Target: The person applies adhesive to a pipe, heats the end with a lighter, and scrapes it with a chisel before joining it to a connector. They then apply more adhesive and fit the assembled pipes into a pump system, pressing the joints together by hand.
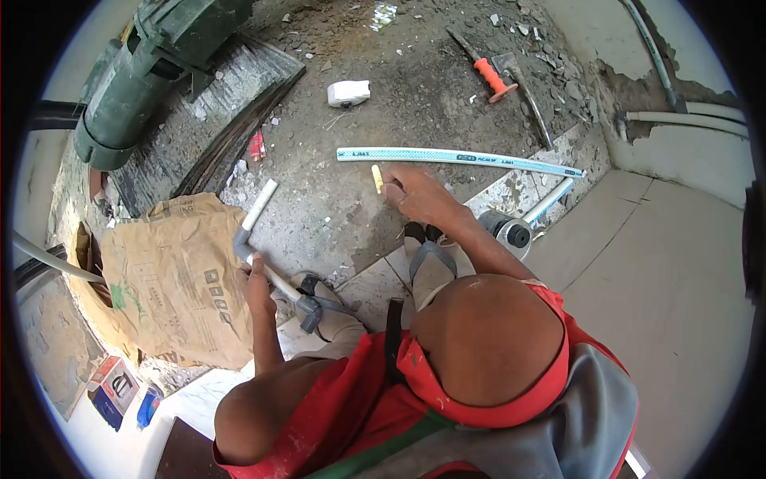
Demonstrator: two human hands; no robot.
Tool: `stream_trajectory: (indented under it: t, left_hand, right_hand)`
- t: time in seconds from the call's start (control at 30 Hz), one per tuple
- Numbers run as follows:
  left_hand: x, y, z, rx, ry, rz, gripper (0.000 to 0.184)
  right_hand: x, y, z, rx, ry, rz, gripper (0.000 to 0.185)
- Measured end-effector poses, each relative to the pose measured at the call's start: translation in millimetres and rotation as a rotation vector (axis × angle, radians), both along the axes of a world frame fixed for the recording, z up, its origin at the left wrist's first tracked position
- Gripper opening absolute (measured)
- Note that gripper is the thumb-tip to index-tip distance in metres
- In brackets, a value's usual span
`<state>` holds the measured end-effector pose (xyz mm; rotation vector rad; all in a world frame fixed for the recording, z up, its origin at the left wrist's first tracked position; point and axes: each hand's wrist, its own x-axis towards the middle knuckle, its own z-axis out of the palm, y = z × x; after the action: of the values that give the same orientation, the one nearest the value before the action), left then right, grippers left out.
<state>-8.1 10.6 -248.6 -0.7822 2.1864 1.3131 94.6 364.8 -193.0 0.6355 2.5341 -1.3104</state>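
On the dusty, rubble-strewn grey floor, to the left of the person in red, we see a large, creased brown paper sack with dark printed marks and a green patch. It lies flattened, and we cannot tell what is inside. Below it, near the picture's edge, stands a small printed cardboard box in dark blue, white and red, its contents hidden from us, with a small bright-blue object just beside it. To the right of the feet we find a round silver-coloured object with a black knob; we cannot tell whether it is a container.

We see the left hand closed around a white plastic pipe with two grey elbow fittings, gripping it between the elbows; its upper end slants up beside the sack and its lower elbow lies over the left leg. The right hand is nearly closed, its fingers curled and its tips pinching a short yellow stick, in front of the feet.

Just beyond the right hand we notice a long, pale-blue and white tube with printed lettering, lying crosswise. Farther out lie a small white plastic object, a metal chisel with an orange grip and a grey-headed hammer. At the upper left, a bulky dark-green machine rests over a grey ridged board.
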Motion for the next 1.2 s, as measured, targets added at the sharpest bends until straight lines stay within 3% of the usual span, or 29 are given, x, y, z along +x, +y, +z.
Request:
stream_trajectory:
  t: [0.17,0.3,0.37,0.47,0.57,0.73,0.87,0.97,1.07,1.2]
  left_hand:
    - [8,-1,-3,0.035,0.014,-0.037,0.030]
    - [7,-7,-11,0.006,0.003,-0.086,0.028]
    - [6,-8,-16,0.146,-0.020,-0.023,0.022]
    - [6,10,1,0.313,-0.069,0.139,0.023]
    - [6,14,2,0.356,-0.073,0.192,0.021]
    - [7,7,-9,0.360,-0.074,0.174,0.019]
    - [5,6,-2,0.349,-0.105,0.147,0.020]
    - [20,8,-19,0.003,0.438,-0.006,0.033]
    - [15,27,19,-0.491,0.894,-0.544,0.061]
    - [19,96,34,0.219,0.870,-1.003,0.085]
  right_hand:
    - [68,54,74,0.532,-0.592,-0.170,0.040]
    - [121,65,103,0.522,-1.036,-0.239,0.065]
    - [149,61,93,0.497,-1.036,-0.275,0.072]
    - [188,55,57,0.481,-0.959,-0.404,0.066]
    - [173,38,70,0.494,-0.763,-0.523,0.058]
    - [164,28,66,0.596,-0.435,-0.417,0.041]
    - [100,16,84,0.501,-0.372,-0.320,0.040]
    - [47,9,76,0.451,-0.261,-0.130,0.040]
    - [3,-7,68,0.468,-0.191,0.124,0.044]
    - [-31,-34,60,0.385,-0.219,0.284,0.047]
